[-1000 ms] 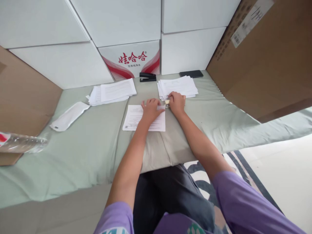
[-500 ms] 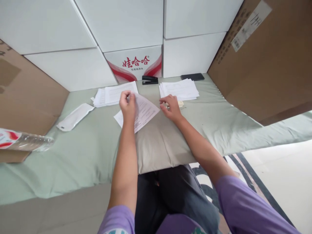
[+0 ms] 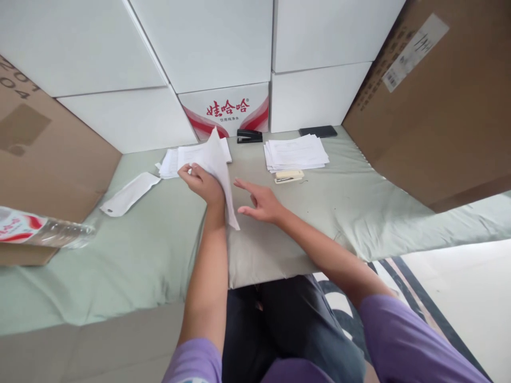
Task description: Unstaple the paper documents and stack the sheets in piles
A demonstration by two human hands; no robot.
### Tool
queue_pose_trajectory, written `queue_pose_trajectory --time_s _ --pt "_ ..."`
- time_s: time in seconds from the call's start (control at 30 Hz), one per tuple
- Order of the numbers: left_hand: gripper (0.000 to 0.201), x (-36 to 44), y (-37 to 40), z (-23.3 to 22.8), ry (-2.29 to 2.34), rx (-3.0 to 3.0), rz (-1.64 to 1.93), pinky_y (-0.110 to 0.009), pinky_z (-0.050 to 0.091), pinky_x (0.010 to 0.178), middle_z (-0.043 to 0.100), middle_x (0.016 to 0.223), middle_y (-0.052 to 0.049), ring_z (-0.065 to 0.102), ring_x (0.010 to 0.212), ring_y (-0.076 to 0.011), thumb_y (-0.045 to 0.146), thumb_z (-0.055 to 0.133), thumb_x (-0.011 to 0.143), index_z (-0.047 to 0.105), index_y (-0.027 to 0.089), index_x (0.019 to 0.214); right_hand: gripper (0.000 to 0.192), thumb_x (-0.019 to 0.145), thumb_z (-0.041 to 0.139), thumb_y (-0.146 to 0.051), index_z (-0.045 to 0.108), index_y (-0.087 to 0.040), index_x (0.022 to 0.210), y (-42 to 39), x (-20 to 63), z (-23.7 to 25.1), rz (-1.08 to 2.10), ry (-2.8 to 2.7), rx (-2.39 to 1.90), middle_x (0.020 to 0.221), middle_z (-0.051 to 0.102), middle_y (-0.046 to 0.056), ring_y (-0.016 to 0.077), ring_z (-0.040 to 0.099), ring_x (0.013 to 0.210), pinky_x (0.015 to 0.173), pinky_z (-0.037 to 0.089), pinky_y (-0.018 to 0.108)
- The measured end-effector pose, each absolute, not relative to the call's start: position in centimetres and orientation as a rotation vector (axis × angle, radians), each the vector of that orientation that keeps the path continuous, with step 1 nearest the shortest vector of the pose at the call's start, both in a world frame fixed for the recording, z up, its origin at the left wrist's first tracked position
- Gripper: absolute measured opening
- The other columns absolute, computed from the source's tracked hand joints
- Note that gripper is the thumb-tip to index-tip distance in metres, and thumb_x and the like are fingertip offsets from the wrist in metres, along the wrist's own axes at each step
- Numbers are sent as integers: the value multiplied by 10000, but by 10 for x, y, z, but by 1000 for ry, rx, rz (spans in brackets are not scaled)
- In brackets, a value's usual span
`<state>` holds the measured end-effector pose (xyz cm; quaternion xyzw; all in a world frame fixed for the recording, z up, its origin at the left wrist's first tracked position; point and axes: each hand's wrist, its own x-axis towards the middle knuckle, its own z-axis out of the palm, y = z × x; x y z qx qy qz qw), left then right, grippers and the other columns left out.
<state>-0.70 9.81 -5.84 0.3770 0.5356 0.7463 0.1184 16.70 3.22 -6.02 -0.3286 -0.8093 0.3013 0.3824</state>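
White-red box (image 3: 225,127), far middle: red 娃哈哈 with ®, smaller 饮用纯净水 underneath. Left carton (image 3: 75,154): "201" over "04", partly cut at edge; bottle (image 3: 66,232), near left: red characters, blurry. Right carton (image 3: 431,127): white label (image 3: 415,53), barcode, handwriting unreadable.

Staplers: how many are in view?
2: a black stapler by the red-lettered box, and a cream stapler in front of the right paper stack.

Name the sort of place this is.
Probably a makeshift paperwork spot, perhaps in a storage area: stacks of paper, a cream stapler and a black stapler lie before piled white boxes.
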Motion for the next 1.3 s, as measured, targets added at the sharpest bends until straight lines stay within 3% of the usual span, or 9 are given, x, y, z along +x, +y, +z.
queue_pose_trajectory --time_s 0.1,0.23,0.33,0.47,0.7,0.93,1.07,1.17,1.3 --pt "211 -10 94 -59 1846 1127 2281 -315 491 857 574 999 -56 631 936 -163 416 330 1037 396 218 1069 782 839 519 -793 619 -213 1354 28 161 -55 974 -1912 -874 1240 713 109 210 676 839 747 517 317" --pt "226 -9 92 -60 1905 1244 2223 -315 469 838 558 955 -40 618 898 -162 429 318 1042 397 218 1066 772 886 332 -828 721 -167 977 38 164 -53 1237 -1597 -919 865 716 80 237 662 829 675 516 330" --pt "285 -10 95 -63 1757 1252 2269 -307 460 837 546 963 -35 608 910 -161 501 351 1024 402 222 1051 566 853 523 -723 689 -183 818 51 171 -55 1193 -1570 -1049 807 695 57 239 643 802 686 517 348" --pt "382 -13 104 -71 1540 1186 2310 -285 452 773 523 946 -20 583 858 -143 604 395 985 406 225 1034 362 838 587 -552 677 -204 806 63 181 -57 977 -1619 -1154 829 705 38 241 632 821 731 517 362" --pt "511 -10 109 -77 1343 1179 2132 -238 393 616 458 771 38 530 693 -109 732 474 903 419 238 1021 364 874 547 -540 680 -205 924 67 191 -53 879 -1624 -1127 902 723 48 248 637 878 782 508 367" --pt "459 -8 108 -79 1294 1144 2032 -246 454 629 555 737 33 619 698 -128 686 538 893 430 255 1009 443 961 391 -557 487 -218 693 75 207 -52 613 -1762 -1241 666 553 15 193 506 695 672 422 326" --pt "365 -5 107 -82 1186 1119 1933 -263 490 656 710 922 -29 716 788 -163 579 564 907 402 268 1008 519 962 351 -646 561 -208 779 94 232 -51 477 -1643 -1309 730 603 47 221 560 748 723 474 358" --pt "341 -4 109 -86 1177 1069 1898 -266 475 631 750 1007 -68 735 782 -179 540 561 903 381 268 1003 603 1021 189 -574 646 -188 1096 114 265 -40 208 -1458 -1395 1036 680 129 284 639 1033 888 519 428" --pt "360 -2 112 -88 1214 1033 1865 -271 476 638 760 1017 -81 738 785 -185 561 560 887 389 265 1003 564 1040 146 -331 501 -201 1458 139 304 -31 -170 -1451 -1434 1443 557 145 239 478 1411 1144 410 476"
